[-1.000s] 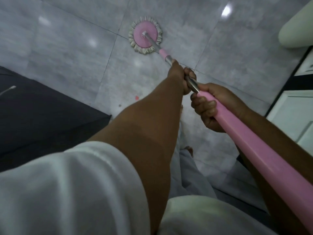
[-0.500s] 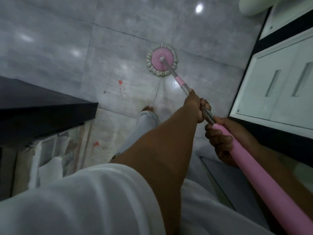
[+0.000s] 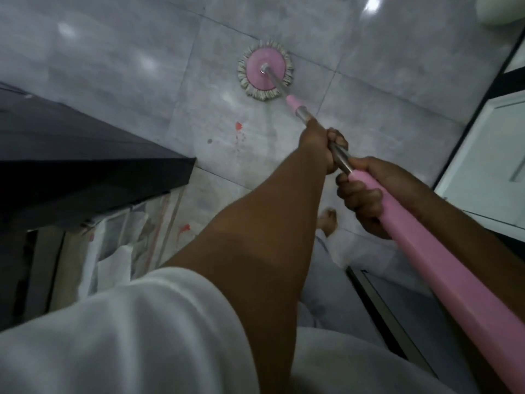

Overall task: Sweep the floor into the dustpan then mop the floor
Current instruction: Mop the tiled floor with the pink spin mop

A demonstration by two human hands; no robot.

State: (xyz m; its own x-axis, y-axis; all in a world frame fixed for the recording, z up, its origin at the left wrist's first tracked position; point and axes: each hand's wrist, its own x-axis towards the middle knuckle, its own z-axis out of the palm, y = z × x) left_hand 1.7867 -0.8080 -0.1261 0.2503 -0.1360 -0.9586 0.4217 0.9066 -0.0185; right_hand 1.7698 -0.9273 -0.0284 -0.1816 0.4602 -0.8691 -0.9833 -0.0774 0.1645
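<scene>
A round pink mop head with a pale fringe lies flat on the grey tiled floor. Its handle runs back toward me, steel near the head and pink lower down. My left hand grips the steel section, farther along the handle. Just behind it, my right hand grips the top of the pink section. Red spots mark the tile left of the handle, between the mop head and me.
A dark counter juts in from the left with clutter and another red stain beneath it. White cabinet doors with a black edge line the right side. My bare foot stands on the tile below my hands.
The mop head has moved across the tiles, right and nearer, and now lies just beyond the red spots. Both hands keep the same grip on the handle.
</scene>
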